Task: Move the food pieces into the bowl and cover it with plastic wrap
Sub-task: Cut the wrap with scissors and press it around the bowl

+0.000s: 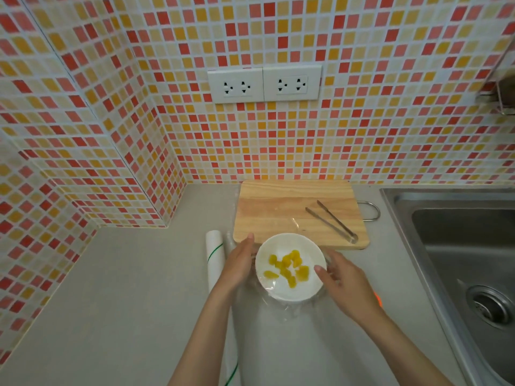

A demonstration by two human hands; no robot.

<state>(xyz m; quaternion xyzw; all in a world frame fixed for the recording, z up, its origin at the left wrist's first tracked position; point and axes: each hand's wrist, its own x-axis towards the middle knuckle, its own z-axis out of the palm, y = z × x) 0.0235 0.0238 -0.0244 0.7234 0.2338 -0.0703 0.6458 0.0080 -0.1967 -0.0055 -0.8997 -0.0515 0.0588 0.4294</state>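
Note:
A white bowl (289,291) stands on the grey counter in front of the cutting board, with several yellow food pieces (289,267) inside. Clear plastic wrap (284,307) lies over the bowl and bunches around its near rim. My left hand (239,263) presses flat against the bowl's left side, fingers pointing away from me. My right hand (342,282) cups the bowl's right side, thumb on the rim over the wrap. The plastic wrap roll (215,257), white with a green line, lies just left of my left hand.
A wooden cutting board (278,210) sits behind the bowl, with metal tongs (331,221) on its right part. A steel sink (459,246) fills the right side. Tiled walls with power sockets (264,84) close off the back and left. Something orange (377,299) peeks from under my right wrist.

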